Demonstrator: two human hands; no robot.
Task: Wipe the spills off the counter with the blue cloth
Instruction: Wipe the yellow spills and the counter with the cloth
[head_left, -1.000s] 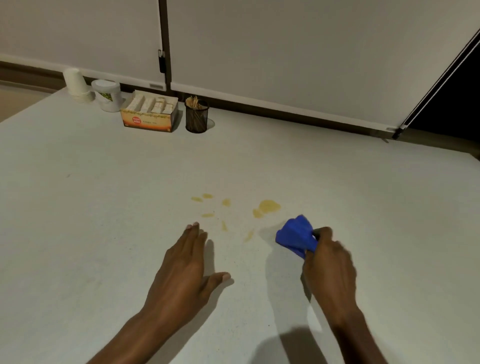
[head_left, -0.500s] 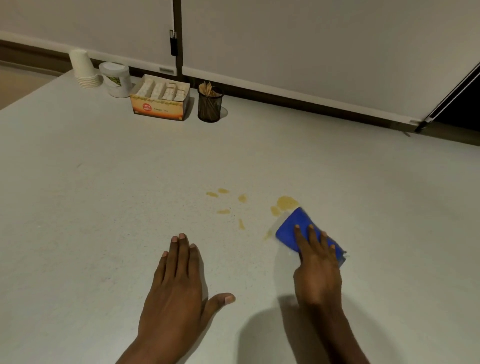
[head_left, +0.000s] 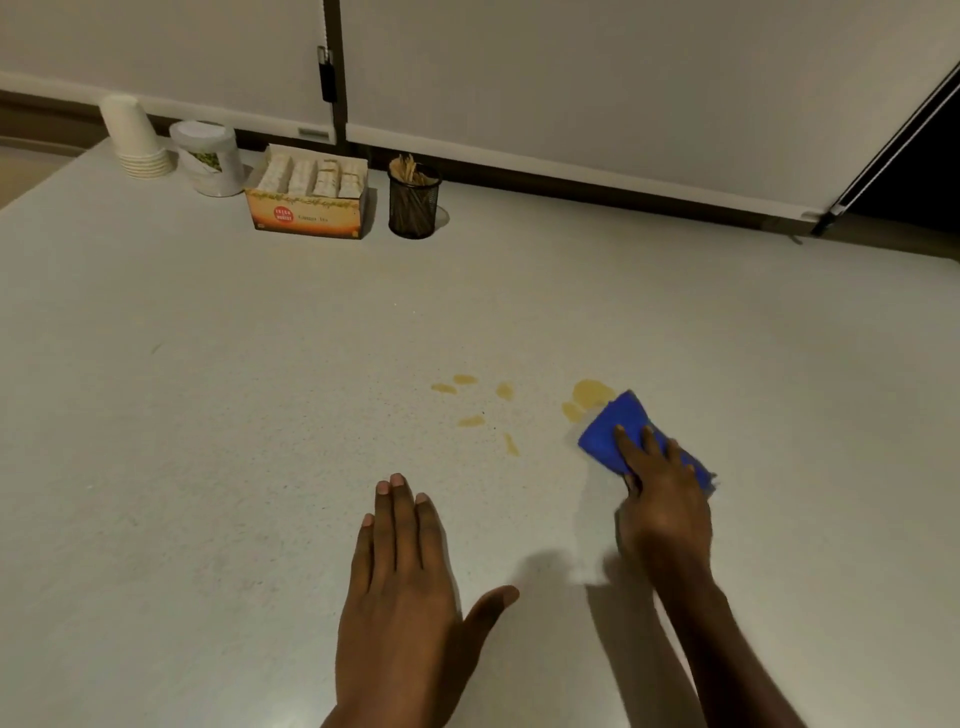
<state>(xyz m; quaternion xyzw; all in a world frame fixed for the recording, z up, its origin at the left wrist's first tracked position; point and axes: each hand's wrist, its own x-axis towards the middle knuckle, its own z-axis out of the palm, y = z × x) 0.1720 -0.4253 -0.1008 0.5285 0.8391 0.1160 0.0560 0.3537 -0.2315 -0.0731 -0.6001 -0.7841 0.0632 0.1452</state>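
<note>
The blue cloth (head_left: 610, 427) lies flat on the white counter (head_left: 208, 415), pressed down by my right hand (head_left: 662, 499) with the fingers spread over its near half. Its far corner touches the largest yellow spill (head_left: 587, 392). Several smaller yellow drops (head_left: 470, 400) dot the counter to the left of the cloth. My left hand (head_left: 402, 587) rests palm down on the counter, fingers together and thumb out, holding nothing.
At the back left stand a stack of paper cups (head_left: 136, 137), a white lidded tub (head_left: 208, 158), an open box of sachets (head_left: 309, 200) and a black mesh holder of sticks (head_left: 414, 200). White cabinet doors (head_left: 571, 78) rise behind the counter.
My right hand went from gripping the bunched cloth to flattening it under the palm and pushing it forward to the edge of the big spill. The left hand stayed flat.
</note>
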